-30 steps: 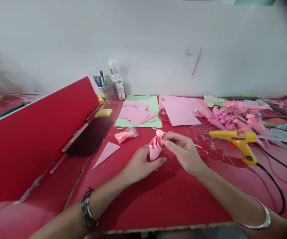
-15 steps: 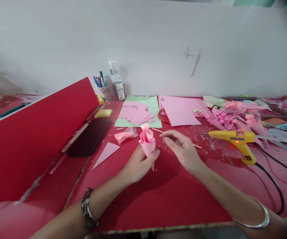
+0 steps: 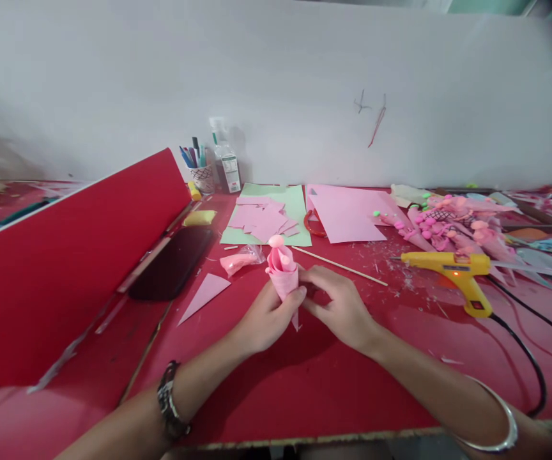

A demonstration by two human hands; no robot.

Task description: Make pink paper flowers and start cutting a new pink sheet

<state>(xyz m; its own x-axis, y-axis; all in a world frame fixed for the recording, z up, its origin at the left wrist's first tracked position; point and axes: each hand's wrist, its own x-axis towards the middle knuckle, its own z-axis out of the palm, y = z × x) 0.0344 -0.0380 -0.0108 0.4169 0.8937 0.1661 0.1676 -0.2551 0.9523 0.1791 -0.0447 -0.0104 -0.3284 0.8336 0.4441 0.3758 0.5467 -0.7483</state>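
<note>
My left hand (image 3: 269,313) is wrapped round a pink paper cone (image 3: 283,281), held upright with its pointed end down. Rolled pink paper and small round peach balls stick out of its wide top, one ball standing highest. At the cone's right side is my right hand (image 3: 340,306), its thumb and bent fingers closed on the edge; the fingertips are partly hidden. A pink paper triangle (image 3: 205,297) lies to the left, near a small bag of peach clay-like material (image 3: 237,263). Behind the hands, a thin wooden stick (image 3: 343,265) rests on the red table.
A yellow glue gun (image 3: 448,262) with a lit light and a black cord lies at the right. Finished pink cones (image 3: 439,223) are piled behind it. Pink paper pieces (image 3: 264,220) lie on a green sheet. At left are a dark phone (image 3: 173,265) and a red board (image 3: 79,275).
My right hand has moved left and down to the cone and closed at its side, uncovering the wooden stick. The cone has shifted very slightly left in my left hand.
</note>
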